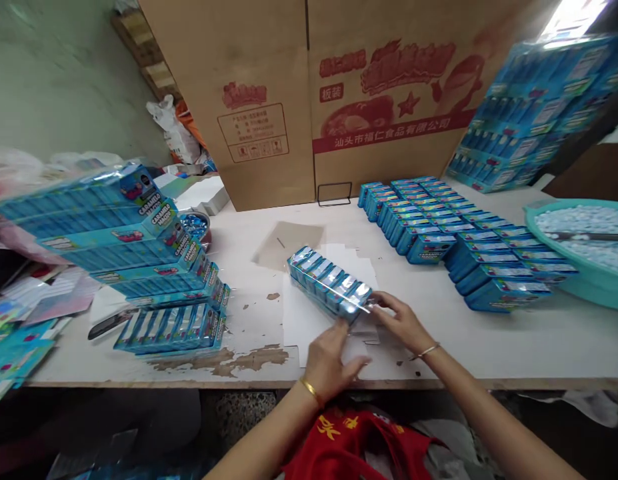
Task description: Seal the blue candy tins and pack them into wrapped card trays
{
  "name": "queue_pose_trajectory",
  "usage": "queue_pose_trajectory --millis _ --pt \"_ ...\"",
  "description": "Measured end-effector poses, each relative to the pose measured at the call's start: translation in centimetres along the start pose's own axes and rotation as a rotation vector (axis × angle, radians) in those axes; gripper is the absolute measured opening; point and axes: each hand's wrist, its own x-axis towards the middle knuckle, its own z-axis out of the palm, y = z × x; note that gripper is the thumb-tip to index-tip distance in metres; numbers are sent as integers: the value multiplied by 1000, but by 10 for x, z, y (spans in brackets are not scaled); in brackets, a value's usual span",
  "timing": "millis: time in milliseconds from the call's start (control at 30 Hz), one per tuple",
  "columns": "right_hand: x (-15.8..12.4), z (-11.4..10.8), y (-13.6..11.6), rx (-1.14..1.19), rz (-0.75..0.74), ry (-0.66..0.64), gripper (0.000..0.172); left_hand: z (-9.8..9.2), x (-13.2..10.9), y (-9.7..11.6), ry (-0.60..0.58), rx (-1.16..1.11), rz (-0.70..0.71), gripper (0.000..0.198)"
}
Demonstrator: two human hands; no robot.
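Note:
A row of small blue candy boxes in clear plastic wrap [329, 281] lies slanted on white paper [301, 327] in front of me. My left hand [331, 363] is at its near side, fingertips against the pack and thumb stretched away to the right, so the hand is open. At the pack's right end, my right hand [401, 323] has its fingers bent together on the loose end of the wrap. The exact fingertip contact there is partly hidden. A brownish translucent sheet [291, 243] lies just behind the pack.
Wrapped packs [153, 267] are stacked at left, beside a dark-handled tool [109, 325] and a bowl [196, 227]. Rows of loose blue boxes [431, 247] stand right, near a turquoise basin [579, 273] of white pieces. A large carton [269, 80] rises behind; more packs [529, 113] tower back right.

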Motion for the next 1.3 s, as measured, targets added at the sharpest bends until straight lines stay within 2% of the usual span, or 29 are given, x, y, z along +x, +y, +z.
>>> queue_pose_trajectory --millis 67,100,167,233,267,300,367,433,467,533,600,667,800,900,967,1100,1167,1300 --pt "1 -21 9 101 179 171 61 0 18 9 -55 -96 85 59" --pt "0 -27 10 145 266 251 69 -5 30 9 -11 -136 82 53" --pt "-3 -31 4 221 397 337 68 -25 57 -4 195 -188 -8 42" --pt "-6 -23 -12 290 465 334 60 -52 84 -27 407 -185 -167 43" --pt "-7 -17 -21 313 473 327 58 -64 96 -40 457 -162 -254 46" --pt "-6 -10 -29 327 472 325 57 -74 107 -53 455 -132 -319 52" --pt "-3 3 -41 322 454 339 54 -86 122 -73 340 -72 -398 51" --pt "1 13 -45 292 406 374 51 -90 129 -85 224 -39 -418 32" --pt "3 16 -45 281 377 390 50 -89 130 -88 203 -57 -419 24" --pt "5 19 -42 285 333 410 49 -87 130 -91 251 -221 -442 21" --pt "5 19 -40 315 340 410 49 -86 128 -94 318 -452 -500 27" --pt "5 17 -41 363 369 416 49 -86 124 -99 329 -610 -554 34" --pt "7 12 -51 462 407 412 47 -94 114 -115 280 -701 -590 42" --pt "9 12 -57 519 453 419 44 -103 112 -125 316 -711 -664 48" --pt "10 14 -61 584 488 436 43 -108 117 -126 284 -722 -703 53" --pt "13 18 -67 745 529 487 41 -109 133 -115 70 -747 -756 48" --pt "15 21 -68 782 527 513 43 -107 139 -109 71 -754 -793 46" --pt "18 23 -66 798 514 534 45 -103 140 -104 146 -802 -833 46"
